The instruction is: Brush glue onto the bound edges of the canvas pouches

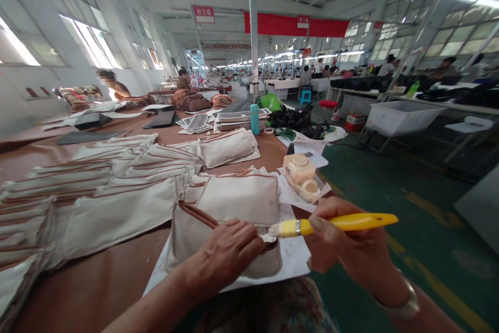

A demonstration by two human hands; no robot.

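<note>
My right hand (351, 247) grips a yellow-handled paintbrush (354, 221) with a metal ferrule. Its pale bristle tip is at the top edge of a beige fabric pouch (195, 244) with brown lining, just right of my left fingers. My left hand (230, 247) lies across that pouch, its bent fingers holding the edge; the fingertips are partly hidden. Under the pouch is a white sheet (296, 257). Directly behind lies another beige pouch (239, 198). A whitish plastic glue container (299, 168) with a small round opening stands beyond my right hand.
Rows of overlapping beige pouches (120, 208) cover the left of the brown-covered table (117, 276). Farther back are a stacked pouch pile (228, 148), a teal bottle (254, 119) and black material (292, 117). The table's right edge drops to a green floor (390, 187); a white bin (401, 117) stands there.
</note>
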